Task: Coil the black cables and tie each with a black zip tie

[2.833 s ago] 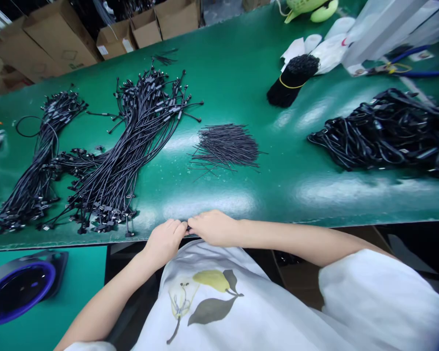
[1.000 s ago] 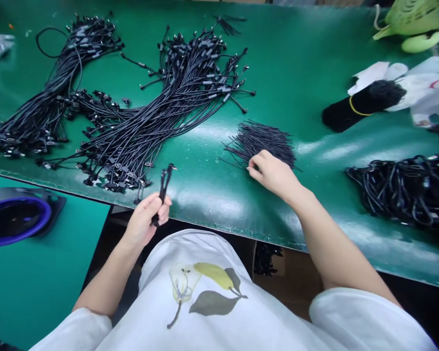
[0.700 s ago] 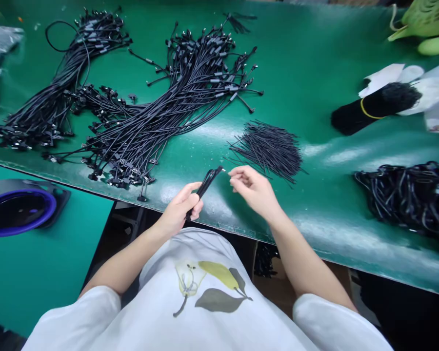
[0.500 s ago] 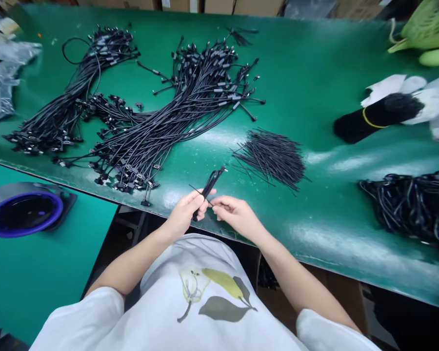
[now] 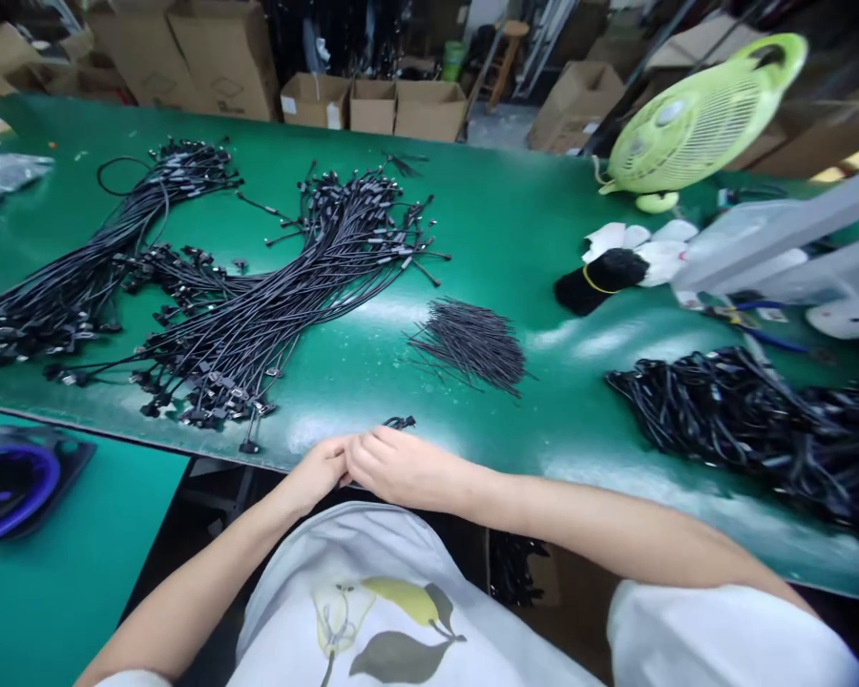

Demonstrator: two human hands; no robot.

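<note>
My left hand [image 5: 322, 468] is closed around a folded black USB cable [image 5: 402, 422] at the table's front edge; one end of the cable pokes out past the fingers. Lying across it, my right hand [image 5: 395, 464] has its fingers curled against the left one. Whatever the right fingertips pinch is hidden behind the knuckles, as is most of the cable. Beyond the hands lies a loose pile of thin black twist ties [image 5: 472, 345]. To the left, a large heap of straight black cables [image 5: 307, 277] with plugs at both ends spreads over the green table [image 5: 515, 229].
A second cable heap [image 5: 125, 224] lies further left. On the right are coiled black cables [image 5: 730, 420], a black bundle with a yellow band [image 5: 594, 281], and a green fan [image 5: 687, 119]. Cardboard boxes [image 5: 429, 110] stand behind the table. A purple-rimmed round object [image 5: 47, 496] sits lower left.
My right hand has moved left and over the cable, covering the tie and most of the left fingers. The view has tilted up, bringing more of the fan and boxes into sight.
</note>
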